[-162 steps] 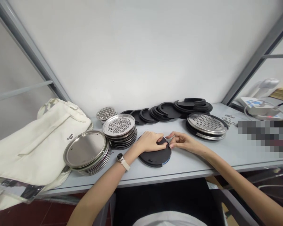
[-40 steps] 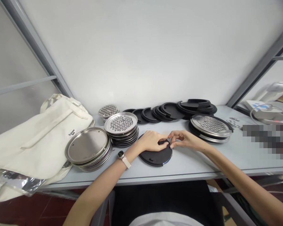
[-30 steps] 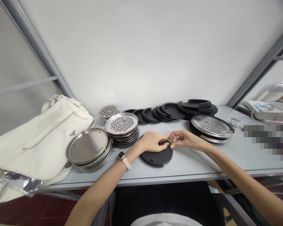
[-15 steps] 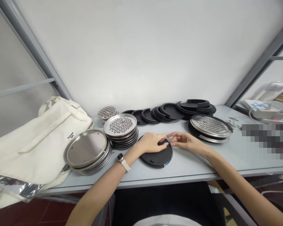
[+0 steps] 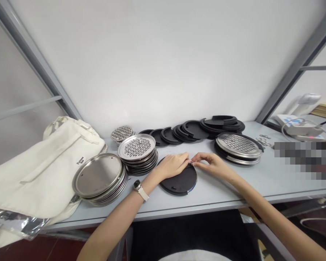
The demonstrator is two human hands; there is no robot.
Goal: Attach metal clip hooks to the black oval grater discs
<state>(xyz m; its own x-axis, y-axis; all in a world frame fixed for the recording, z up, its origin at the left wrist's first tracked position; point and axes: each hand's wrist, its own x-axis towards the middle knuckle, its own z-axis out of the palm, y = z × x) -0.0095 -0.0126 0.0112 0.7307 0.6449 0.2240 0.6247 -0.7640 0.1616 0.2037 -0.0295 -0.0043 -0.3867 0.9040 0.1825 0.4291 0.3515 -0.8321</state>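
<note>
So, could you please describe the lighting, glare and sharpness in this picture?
Head view: bright, diffuse light, with a soft sheen on the smooth metal plate; head view: the small metal piece at the edge of the black disc is too tiny to make out clearly; head view: a pixelated patch hides part of the right side.

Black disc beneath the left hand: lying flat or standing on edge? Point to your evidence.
The black disc lies flat: its broad face is turned up on the table, the left hand over it.
</note>
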